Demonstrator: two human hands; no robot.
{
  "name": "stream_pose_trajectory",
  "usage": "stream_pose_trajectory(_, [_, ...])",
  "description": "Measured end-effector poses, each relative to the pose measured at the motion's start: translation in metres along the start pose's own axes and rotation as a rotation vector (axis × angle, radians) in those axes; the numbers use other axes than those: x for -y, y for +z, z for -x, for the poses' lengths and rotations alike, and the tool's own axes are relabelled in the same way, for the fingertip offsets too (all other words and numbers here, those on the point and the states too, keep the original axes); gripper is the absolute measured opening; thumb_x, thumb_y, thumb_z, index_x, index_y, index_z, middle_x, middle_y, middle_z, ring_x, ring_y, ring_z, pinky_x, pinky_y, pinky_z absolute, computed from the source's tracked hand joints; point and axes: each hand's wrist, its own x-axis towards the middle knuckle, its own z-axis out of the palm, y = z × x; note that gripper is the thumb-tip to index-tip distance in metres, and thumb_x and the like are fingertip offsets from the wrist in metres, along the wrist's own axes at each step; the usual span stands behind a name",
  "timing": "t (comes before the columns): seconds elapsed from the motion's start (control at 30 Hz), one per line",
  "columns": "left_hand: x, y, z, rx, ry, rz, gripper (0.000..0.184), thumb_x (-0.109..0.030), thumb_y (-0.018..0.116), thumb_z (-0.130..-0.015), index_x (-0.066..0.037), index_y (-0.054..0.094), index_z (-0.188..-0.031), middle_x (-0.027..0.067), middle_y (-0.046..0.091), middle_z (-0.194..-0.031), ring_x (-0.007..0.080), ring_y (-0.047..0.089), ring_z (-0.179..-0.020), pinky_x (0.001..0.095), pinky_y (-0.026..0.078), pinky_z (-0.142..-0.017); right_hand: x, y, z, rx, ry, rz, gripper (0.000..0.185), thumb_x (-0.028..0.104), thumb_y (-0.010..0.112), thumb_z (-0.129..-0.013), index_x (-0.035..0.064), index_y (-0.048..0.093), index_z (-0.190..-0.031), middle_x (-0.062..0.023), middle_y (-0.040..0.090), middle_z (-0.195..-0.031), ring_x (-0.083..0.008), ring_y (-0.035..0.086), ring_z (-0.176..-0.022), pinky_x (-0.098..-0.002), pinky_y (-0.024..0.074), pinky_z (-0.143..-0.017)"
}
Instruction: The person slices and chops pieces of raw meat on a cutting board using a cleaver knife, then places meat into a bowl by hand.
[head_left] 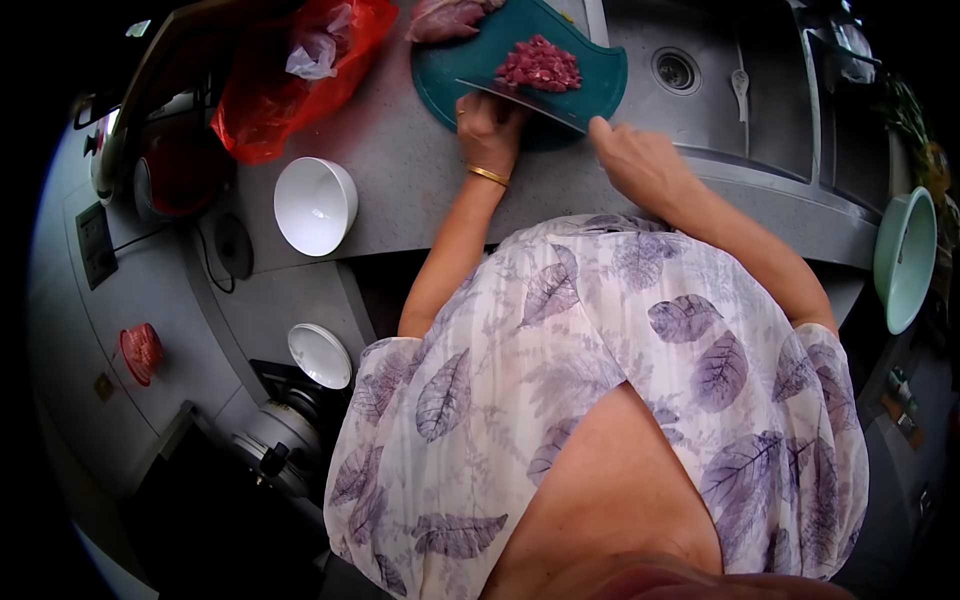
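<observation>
My right hand (642, 160) is wrapped round the handle of a kitchen knife (535, 104), whose blade lies across the front part of a green cutting board (438, 75). On the near side of the blade is my left hand (488, 128), wearing a gold bracelet, its fingers curled down at the board. Whatever those fingers press on is hidden by the hand and blade. Beyond the blade sits a heap of diced raw meat (540, 65). A larger piece of raw meat (445, 20) rests at the board's far left edge.
Left of the board lie a red plastic bag (270, 95) and a white bowl (315, 206). The steel sink (715, 110) is on the right, with a pale green basin (905, 260) past it. Lower left stand another white bowl (320, 356) and a pot (275, 435).
</observation>
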Motion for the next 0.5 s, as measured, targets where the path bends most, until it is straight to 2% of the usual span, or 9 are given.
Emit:
stream_pose_trajectory(0.1, [-0.004, 0.004, -0.001, -0.033, 0.005, -0.023, 0.015, -0.012, 0.073, -0.064, -0.007, 0.063, -0.075, 0.0084, 0.058, -0.069, 0.0296, 0.054, -0.066, 0.0382, 0.045, -0.065, -0.002, 0.006, -0.016, -0.062, -0.011, -0.067, 0.009, 0.004, 0.05, -0.079, 0.0002, 0.043, -0.083, -0.021, 0.06, -0.068, -0.035, 0.062, -0.062, -0.0441, 0.0493, -0.051])
stream_pose_trajectory(0.2, [-0.004, 0.006, 0.002, 0.021, -0.013, -0.008, 0.015, -0.012, 0.071, -0.066, -0.007, 0.064, -0.078, 0.0097, 0.06, -0.072, 0.03, 0.055, -0.067, 0.0374, 0.045, -0.066, -0.004, 0.02, -0.045, -0.099, -0.03, -0.12, 0.009, 0.006, 0.05, -0.079, -0.0001, 0.044, -0.083, -0.0214, 0.061, -0.069, -0.0352, 0.063, -0.064, -0.0443, 0.0497, -0.053])
stream_pose_trajectory(0.3, [-0.006, 0.005, -0.003, 0.001, 0.055, 0.017, 0.015, -0.012, 0.071, -0.067, -0.006, 0.064, -0.079, 0.0097, 0.061, -0.074, 0.0299, 0.055, -0.067, 0.0372, 0.045, -0.065, 0.001, 0.024, -0.08, -0.118, -0.061, -0.153, 0.01, 0.006, 0.05, -0.079, -0.0008, 0.046, -0.085, -0.0215, 0.061, -0.07, -0.0364, 0.063, -0.067, -0.0448, 0.0498, -0.054])
stream_pose_trajectory(0.43, [-0.011, -0.003, -0.004, 0.02, -0.051, 0.041, 0.013, -0.014, 0.066, -0.073, -0.006, 0.063, -0.082, 0.0101, 0.062, -0.077, 0.0293, 0.056, -0.074, 0.0367, 0.045, -0.07, -0.008, 0.02, -0.066, -0.101, -0.019, -0.163, 0.012, 0.008, 0.049, -0.08, -0.0014, 0.047, -0.087, -0.0217, 0.062, -0.072, -0.0388, 0.062, -0.067, -0.0466, 0.0493, -0.057])
stream_pose_trajectory(0.5, [-0.01, -0.007, -0.002, 0.011, -0.117, 0.095, 0.022, -0.018, 0.065, -0.075, -0.003, 0.059, -0.09, 0.0137, 0.059, -0.085, 0.0307, 0.056, -0.078, 0.0378, 0.045, -0.073, -0.018, 0.012, -0.048, -0.046, 0.049, -0.148, 0.011, 0.008, 0.049, -0.081, -0.0012, 0.046, -0.086, -0.0216, 0.062, -0.071, -0.0395, 0.062, -0.066, -0.0477, 0.0485, -0.057])
